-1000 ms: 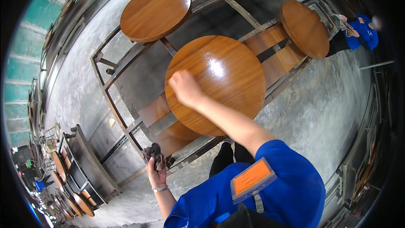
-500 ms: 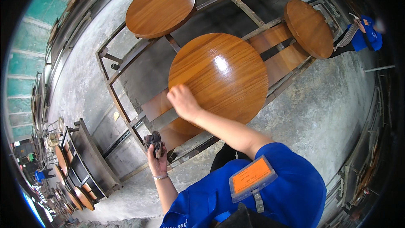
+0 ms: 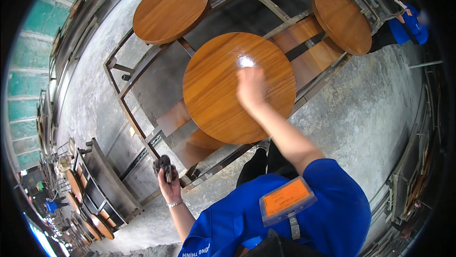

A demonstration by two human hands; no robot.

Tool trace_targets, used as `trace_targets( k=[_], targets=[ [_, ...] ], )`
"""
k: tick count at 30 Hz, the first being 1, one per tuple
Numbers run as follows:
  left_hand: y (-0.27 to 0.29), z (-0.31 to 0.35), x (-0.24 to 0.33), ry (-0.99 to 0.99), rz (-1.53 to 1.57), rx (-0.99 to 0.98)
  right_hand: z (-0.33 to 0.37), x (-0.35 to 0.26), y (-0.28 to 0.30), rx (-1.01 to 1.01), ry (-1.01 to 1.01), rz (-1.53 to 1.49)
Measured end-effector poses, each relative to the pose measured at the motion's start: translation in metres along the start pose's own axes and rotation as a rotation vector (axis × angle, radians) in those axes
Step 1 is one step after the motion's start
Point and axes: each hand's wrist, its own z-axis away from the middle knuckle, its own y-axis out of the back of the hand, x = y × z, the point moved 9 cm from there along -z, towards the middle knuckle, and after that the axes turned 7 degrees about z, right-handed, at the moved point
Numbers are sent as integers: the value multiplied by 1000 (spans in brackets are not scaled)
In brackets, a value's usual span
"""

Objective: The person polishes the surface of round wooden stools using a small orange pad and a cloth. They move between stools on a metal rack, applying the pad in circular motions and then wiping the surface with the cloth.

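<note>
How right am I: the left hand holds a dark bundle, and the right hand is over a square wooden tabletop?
Only the shape is wrong: the head view shows a round wooden tabletop. The left hand holds a dark bundle, and the right hand is over it.

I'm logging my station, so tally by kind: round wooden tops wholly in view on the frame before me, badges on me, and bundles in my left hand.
Round wooden tops: 3
Orange badge: 1
Dark crumpled bundle: 1
Total: 5
</note>
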Motion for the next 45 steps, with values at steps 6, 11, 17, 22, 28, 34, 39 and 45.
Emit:
trace_targets(
  k=[6, 11, 17, 22, 28, 34, 39, 45],
  targets=[
    [-66, -33, -21, 2, -119, -155, 60, -187, -26, -287, 396, -348],
    [-39, -25, 8, 19, -47, -142, 18, -4, 16, -88, 119, -147],
    [-10, -14, 12, -11, 3, -107, 14, 106, 45, 72, -155, 200],
    [-42, -25, -24, 13, 29, -181, 45, -72, 10, -57, 340, -266],
    [-17, 16, 9, -37, -4, -151, -39, 71, 4, 23, 81, -107],
    [34, 51, 5, -154, 105, -46, -48, 49, -11, 28, 60, -87],
    [47, 82, -25, -131, 236, -99, -1, -57, -11, -71, 374, -289],
    [104, 189, 2, -408, 128, 112, -19, 127, 35, 111, -207, -40]
  ],
)
